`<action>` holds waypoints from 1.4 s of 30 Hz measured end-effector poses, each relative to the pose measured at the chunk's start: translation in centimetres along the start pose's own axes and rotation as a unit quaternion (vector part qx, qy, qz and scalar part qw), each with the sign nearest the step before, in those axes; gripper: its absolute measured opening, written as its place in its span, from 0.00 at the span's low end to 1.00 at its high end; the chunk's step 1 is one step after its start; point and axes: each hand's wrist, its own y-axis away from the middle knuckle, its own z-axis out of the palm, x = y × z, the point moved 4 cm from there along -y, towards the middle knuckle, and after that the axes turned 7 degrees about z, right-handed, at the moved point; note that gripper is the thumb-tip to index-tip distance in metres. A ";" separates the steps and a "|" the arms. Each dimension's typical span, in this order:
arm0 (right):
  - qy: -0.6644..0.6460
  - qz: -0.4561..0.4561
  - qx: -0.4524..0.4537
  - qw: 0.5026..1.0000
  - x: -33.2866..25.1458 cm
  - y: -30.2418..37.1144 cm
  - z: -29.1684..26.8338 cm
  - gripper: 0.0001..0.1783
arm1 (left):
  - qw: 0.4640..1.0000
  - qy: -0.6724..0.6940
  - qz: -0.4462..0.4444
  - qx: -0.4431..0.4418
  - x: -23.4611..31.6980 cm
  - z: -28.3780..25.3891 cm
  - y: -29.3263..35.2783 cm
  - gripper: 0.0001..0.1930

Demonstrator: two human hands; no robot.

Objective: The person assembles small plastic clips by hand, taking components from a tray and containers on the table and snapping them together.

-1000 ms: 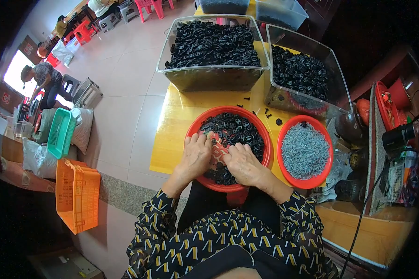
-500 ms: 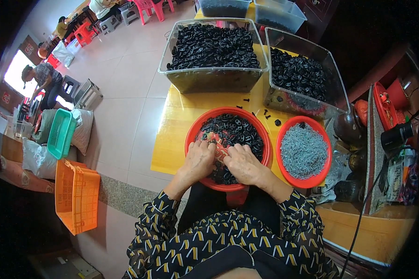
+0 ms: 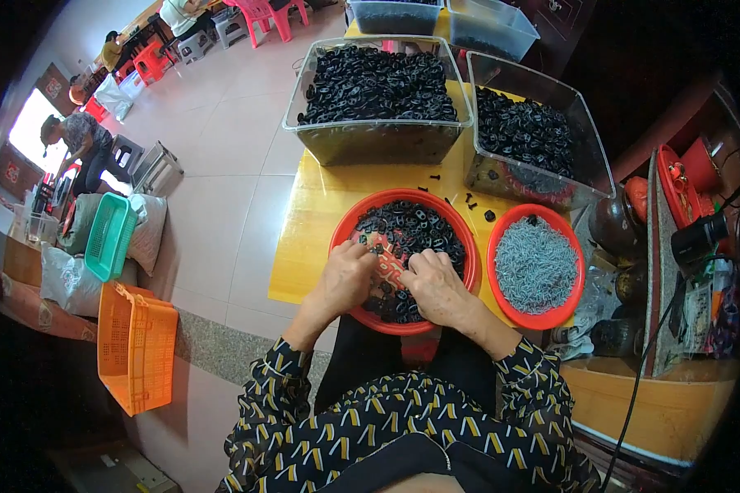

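A red basin (image 3: 471, 275) in front of me holds a heap of small black oval plastic pieces (image 3: 419, 223). A bare patch of its patterned red bottom (image 3: 389, 268) shows between my hands. My left hand (image 3: 344, 278) is over the basin's left side, fingers curled and pinched together. Over the near right part, my right hand (image 3: 437, 287) has its thumb and fingers closed too. Whatever sits between the fingertips is too small or hidden to make out. Right beside the basin, a red bowl (image 3: 581, 275) is filled with silvery screws (image 3: 534, 263).
Two clear bins (image 3: 378, 144) (image 3: 543, 182) of black pieces stand behind on the yellow tabletop (image 3: 304, 238), where a few loose black parts (image 3: 470, 200) lie. An orange crate (image 3: 144, 349) and green basket (image 3: 109, 238) are at left. Another person (image 3: 86, 140) works farther off.
My left hand has shifted slightly up and left, my right a little up and right. More of the basin's patterned bottom shows between them.
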 end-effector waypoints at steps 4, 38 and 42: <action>0.012 0.009 -0.019 1.000 0.3 -0.3 -0.8 0.04 | 0.998 -0.028 0.022 -0.043 -0.1 1.4 -0.4 0.17; 0.134 0.143 0.011 0.981 -0.6 -2.1 2.3 0.06 | 0.964 -0.226 0.125 -0.066 1.0 2.5 -0.3 0.10; 0.162 0.146 0.011 0.976 -0.7 -2.1 2.6 0.07 | 0.987 -0.141 0.076 -0.027 0.8 2.0 0.0 0.07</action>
